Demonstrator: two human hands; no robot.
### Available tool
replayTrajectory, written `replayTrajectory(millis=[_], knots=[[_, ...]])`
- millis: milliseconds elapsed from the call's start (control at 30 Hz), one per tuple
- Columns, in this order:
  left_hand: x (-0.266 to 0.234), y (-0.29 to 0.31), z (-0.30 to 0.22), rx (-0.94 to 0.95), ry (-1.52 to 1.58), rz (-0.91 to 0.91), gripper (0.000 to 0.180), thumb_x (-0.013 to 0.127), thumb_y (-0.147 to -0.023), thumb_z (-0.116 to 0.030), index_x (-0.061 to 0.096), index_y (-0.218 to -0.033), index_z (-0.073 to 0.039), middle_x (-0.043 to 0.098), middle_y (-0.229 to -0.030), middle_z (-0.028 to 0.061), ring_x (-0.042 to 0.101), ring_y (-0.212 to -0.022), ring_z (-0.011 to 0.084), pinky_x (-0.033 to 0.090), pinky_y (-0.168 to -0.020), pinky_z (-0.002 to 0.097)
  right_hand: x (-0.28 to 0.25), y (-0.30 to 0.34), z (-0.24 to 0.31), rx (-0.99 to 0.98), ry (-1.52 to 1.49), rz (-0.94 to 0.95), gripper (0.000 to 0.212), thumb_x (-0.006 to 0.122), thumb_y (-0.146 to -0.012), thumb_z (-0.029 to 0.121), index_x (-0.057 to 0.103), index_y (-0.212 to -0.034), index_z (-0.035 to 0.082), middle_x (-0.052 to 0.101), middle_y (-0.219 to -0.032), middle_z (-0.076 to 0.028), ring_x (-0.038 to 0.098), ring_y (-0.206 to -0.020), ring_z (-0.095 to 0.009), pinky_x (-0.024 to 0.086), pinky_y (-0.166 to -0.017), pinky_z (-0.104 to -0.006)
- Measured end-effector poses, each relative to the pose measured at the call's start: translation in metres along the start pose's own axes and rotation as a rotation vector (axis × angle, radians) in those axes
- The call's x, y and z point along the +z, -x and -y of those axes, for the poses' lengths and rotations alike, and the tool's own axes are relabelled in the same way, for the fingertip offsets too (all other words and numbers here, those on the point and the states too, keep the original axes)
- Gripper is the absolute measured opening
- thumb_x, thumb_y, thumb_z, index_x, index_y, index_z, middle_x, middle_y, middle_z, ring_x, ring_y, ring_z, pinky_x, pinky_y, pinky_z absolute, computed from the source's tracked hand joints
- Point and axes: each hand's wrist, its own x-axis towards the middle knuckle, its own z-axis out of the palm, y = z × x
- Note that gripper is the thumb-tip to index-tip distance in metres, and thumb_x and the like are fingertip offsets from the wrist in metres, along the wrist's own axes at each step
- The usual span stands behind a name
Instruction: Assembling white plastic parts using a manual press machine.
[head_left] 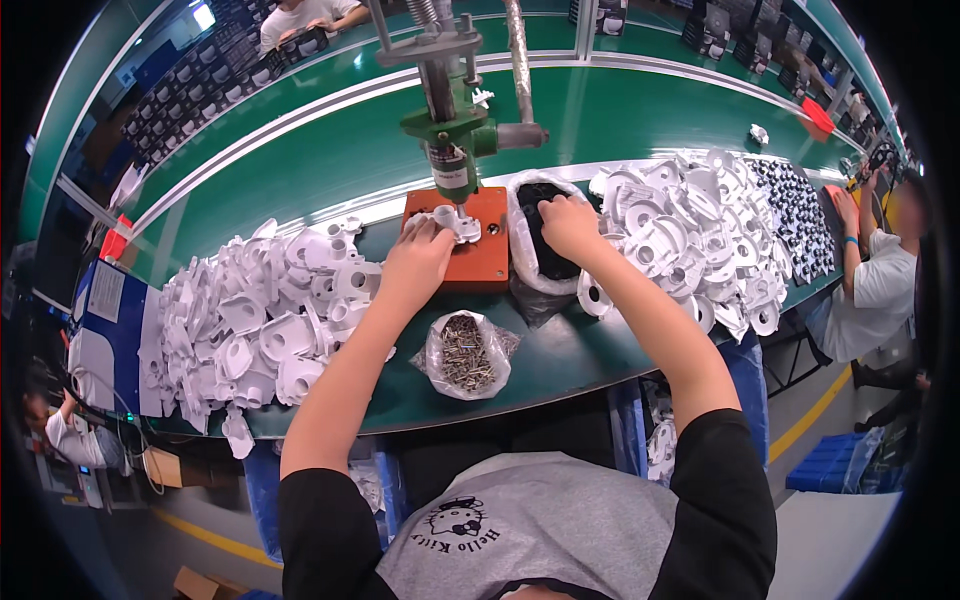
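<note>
Two heaps of white parts, green bench, yellow-lined grey floor

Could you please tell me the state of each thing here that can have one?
Left hand: fingers gripping white plastic part
Bag of black parts: open
Right hand: fingers in that bag
Bag of metal fasteners: open, filled
Green press: tip near held part, power unclear
White plastic heaps: loose, jumbled

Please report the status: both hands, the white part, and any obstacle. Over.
Left grip: on white part, atop orange block. Right grip: at bag of black pieces. Machine tip close over part; nothing else visibly blocking.
</note>
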Motion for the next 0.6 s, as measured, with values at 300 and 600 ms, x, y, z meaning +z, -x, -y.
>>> replayTrajectory(millis=[300, 600], knots=[[0.006, 0.008, 0.005, 0.021, 0.070, -0.112, 0.011, 0.061, -0.081, -0.011, 0.055, -0.084, -0.003, 0.058, -0.094, 0.0158, 0.058, -0.089, 0.0346, 0.050, -0.073, 0.0436, -0.004, -0.003, -0.009, 0.002, -0.138, 0.008, 0.016, 0.050, -0.079, 0.010, 0.064, -0.083, 0.005, 0.065, -0.079, -0.017, 0.065, -0.078, -0.036, 0.052, -0.067, -0.0466], [0.018, 0.010, -0.014, -0.133, -0.016, -0.038, 0.017, 0.056, -0.075, -0.008, 0.056, -0.088, 0.003, 0.056, -0.112, 0.0334, 0.054, -0.111, 0.0443, 0.042, -0.098, 0.0495, -0.033, -0.018, 0.014, -0.095, -0.770, -0.125, 0.028, 0.052, -0.078, -0.002, 0.056, -0.105, 0.000, 0.060, -0.094, -0.021, 0.060, -0.086, -0.037, 0.047, -0.077, -0.0413]])
